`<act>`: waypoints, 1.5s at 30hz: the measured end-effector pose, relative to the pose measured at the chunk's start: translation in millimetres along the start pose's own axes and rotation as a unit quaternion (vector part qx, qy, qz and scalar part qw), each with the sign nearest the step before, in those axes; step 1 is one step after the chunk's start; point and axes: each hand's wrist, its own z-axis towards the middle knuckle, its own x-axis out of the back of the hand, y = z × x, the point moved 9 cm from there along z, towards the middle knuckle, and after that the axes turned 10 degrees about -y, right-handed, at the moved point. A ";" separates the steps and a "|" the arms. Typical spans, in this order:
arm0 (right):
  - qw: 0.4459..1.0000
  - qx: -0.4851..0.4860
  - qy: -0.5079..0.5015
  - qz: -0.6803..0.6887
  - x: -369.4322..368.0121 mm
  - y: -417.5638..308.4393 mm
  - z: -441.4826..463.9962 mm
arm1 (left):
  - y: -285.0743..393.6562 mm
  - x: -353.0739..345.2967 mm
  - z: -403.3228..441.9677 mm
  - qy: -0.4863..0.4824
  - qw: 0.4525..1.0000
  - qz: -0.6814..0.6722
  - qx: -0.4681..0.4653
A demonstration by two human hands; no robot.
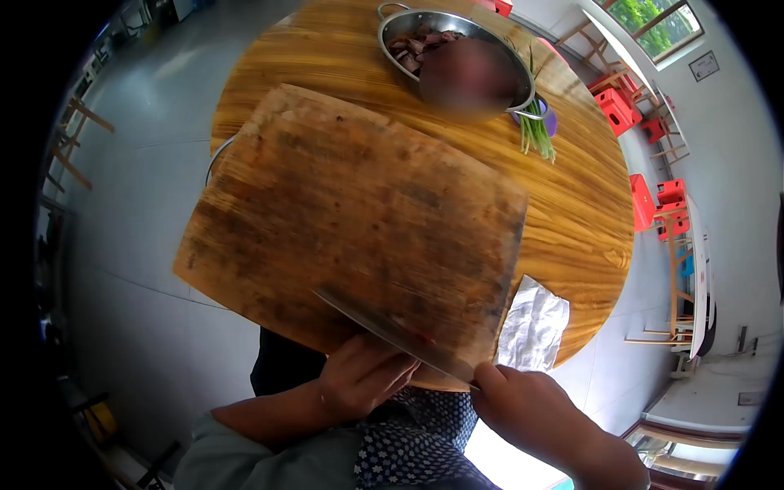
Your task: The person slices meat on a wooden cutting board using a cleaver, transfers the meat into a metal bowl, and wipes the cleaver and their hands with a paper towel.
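Note:
A large worn wooden cutting board [351, 196] lies tilted across the round table. My right hand [527, 408] is closed around the handle of a kitchen knife [392, 331], whose long blade points left over the board's near edge. Just below the blade, my left hand [367, 377] is curled with its fingers together at that edge; whatever they may hold is hidden. A small reddish bit [426, 337] shows beside the blade. Beyond the board, a metal basin [390, 34] holds cut dark-red meat pieces [416, 47] and a large, blurred reddish mass [469, 75].
Scallions [536, 137] lie across a purple dish [550, 122] right of the basin. A crumpled white cloth or paper [532, 325] rests on the wooden table [584, 220], right of the board. Red stools [616, 112] and other tables stand along the right wall.

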 end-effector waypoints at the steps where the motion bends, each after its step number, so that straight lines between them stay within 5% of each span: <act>1: 1.000 0.004 0.007 0.001 2.2 -2.4 3.9 | 2.3 2.0 2.4 -0.002 1.000 0.006 -0.006; 4: 0.999 0.035 -0.002 -0.027 -5.4 -5.2 1.8 | 7.6 4.7 10.0 -0.004 1.000 0.006 -0.003; 11: 0.996 -0.073 0.029 -0.053 -13.6 20.3 -38.6 | 4.2 0.5 2.1 0.020 1.000 -0.005 -0.006; 14: 0.999 -0.019 -0.020 -0.032 -13.4 16.2 -17.3 | 3.1 0.0 -0.1 0.020 1.000 -0.003 -0.008; 19: 0.997 0.062 0.050 0.003 14.1 -28.9 34.8 | 6.6 5.9 -1.3 0.024 1.000 0.010 -0.017; 25: 0.960 0.152 0.216 0.092 50.8 13.7 31.9 | 8.9 8.4 -4.0 0.088 0.996 -0.008 -0.034; 29: 0.961 0.078 0.232 0.131 49.8 21.9 -15.6 | 11.3 8.5 -4.7 0.104 0.993 -0.009 -0.046; 45: 0.975 0.078 0.202 -0.046 -8.3 -19.2 -66.9 | 8.6 2.6 -8.2 0.037 0.999 0.022 -0.029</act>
